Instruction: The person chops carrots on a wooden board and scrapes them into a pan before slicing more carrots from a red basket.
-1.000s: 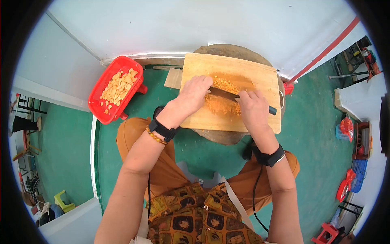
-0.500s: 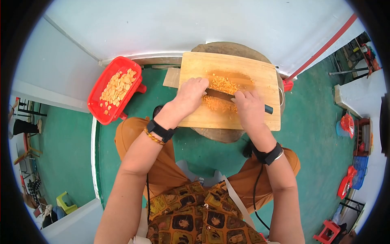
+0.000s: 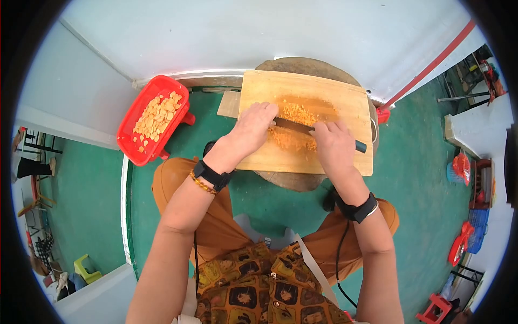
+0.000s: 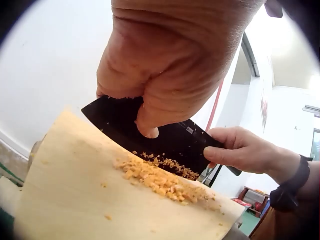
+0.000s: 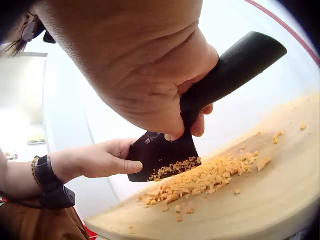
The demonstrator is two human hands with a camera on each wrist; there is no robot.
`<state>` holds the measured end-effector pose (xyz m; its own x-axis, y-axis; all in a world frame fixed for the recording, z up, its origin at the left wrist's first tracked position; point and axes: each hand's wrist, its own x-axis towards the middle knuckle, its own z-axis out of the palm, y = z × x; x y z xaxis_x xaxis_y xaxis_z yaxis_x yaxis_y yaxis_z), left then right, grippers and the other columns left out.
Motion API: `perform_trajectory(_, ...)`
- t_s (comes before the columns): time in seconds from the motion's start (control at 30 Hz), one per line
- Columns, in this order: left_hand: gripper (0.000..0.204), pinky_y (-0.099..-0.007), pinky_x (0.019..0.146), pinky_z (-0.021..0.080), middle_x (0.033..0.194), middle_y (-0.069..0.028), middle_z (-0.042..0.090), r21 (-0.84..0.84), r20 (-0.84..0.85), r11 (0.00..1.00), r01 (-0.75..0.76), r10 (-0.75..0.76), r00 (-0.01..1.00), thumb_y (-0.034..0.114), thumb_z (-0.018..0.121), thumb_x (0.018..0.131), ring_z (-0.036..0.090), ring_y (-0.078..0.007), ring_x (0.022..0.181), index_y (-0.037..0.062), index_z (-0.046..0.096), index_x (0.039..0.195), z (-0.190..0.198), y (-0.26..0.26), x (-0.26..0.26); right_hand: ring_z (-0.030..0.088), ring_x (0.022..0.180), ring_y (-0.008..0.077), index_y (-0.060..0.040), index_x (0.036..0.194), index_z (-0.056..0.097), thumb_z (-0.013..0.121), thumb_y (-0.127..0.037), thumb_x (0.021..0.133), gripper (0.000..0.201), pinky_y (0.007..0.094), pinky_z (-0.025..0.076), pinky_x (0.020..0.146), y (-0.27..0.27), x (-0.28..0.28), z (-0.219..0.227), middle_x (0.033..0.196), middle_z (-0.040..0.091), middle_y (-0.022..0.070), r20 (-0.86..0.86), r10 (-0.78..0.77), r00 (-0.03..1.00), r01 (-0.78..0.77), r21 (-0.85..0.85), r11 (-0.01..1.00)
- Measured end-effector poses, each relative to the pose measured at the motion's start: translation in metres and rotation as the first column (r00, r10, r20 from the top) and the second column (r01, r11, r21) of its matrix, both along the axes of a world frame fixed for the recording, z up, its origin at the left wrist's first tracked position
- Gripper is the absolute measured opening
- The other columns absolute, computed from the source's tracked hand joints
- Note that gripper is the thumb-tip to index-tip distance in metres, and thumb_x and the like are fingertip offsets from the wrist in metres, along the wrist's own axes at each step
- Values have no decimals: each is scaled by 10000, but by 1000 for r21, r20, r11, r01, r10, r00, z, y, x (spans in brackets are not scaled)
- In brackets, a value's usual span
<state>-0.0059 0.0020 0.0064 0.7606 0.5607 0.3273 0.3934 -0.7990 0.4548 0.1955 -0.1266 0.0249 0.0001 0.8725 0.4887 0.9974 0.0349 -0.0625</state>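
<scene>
A black cleaver spans the space between both hands over a wooden cutting board. My left hand pinches the blade near its far end, thumb on one face. My right hand grips the other end where the blade meets the black handle, which sticks out past the fingers. Orange chopped bits lie heaped on the board along the blade's edge. Smaller crumbs cling to the blade's face in both wrist views.
The board rests on a round wooden stump. On the left stands a red plastic basin holding orange slices. A white wall rises behind the board. The person's knees flank the near side.
Both hands and the cleaver have shifted slightly left since the first frame, staying over the chopped bits. Each hand keeps its hold.
</scene>
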Motion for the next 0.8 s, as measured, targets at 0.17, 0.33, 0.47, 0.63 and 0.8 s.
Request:
perform_trajectory(0.17, 169, -490, 792, 454, 939, -194, 581, -28, -34, 999, -20, 19, 999, -59, 610, 823, 549, -420, 931, 20, 504, 928, 0, -3, -4, 580, 847, 250, -145, 813, 604, 735, -207, 786, 147, 406, 468, 668, -2, -1, -5, 746, 598, 20, 2, 28, 1000, -28, 5, 1000)
perform_trajectory(0.33, 186, -502, 752, 453, 919, -174, 566, 20, 5, 1000, 3, -3, 1000, -75, 552, 809, 539, -406, 876, 35, 482, 942, -3, -1, 0, 578, 848, 249, -144, 824, 605, 728, -200, 791, 138, 409, 465, 682, -1, 0, -5, 754, 593, 22, -1, -11, 1000, 11, -11, 1000)
perform_trajectory(0.47, 192, -494, 762, 460, 922, -176, 568, 49, 20, 999, -13, 12, 1000, -77, 565, 802, 541, -409, 887, 33, 482, 937, 22, -10, -8, 579, 855, 249, -146, 832, 608, 728, -201, 790, 138, 407, 468, 687, -6, -5, 11, 766, 599, 24, 6, 7, 1000, -7, 7, 1000)
perform_trajectory(0.63, 188, -492, 780, 458, 929, -189, 578, -2, -80, 998, -64, 64, 995, -45, 605, 806, 551, -419, 927, 33, 501, 942, -2, -9, -5, 580, 856, 244, -148, 835, 612, 716, -182, 793, 117, 405, 467, 699, -2, -3, -12, 768, 601, 22, -33, 31, 999, -32, -19, 999)
perform_trajectory(0.8, 198, -498, 775, 456, 919, -190, 582, 44, 3, 998, -40, 40, 999, -42, 625, 805, 554, -422, 915, 34, 494, 934, -4, -6, -3, 580, 853, 246, -147, 835, 617, 719, -185, 792, 117, 408, 465, 699, -1, -2, -2, 766, 600, 20, 0, -3, 1000, 3, -2, 1000)
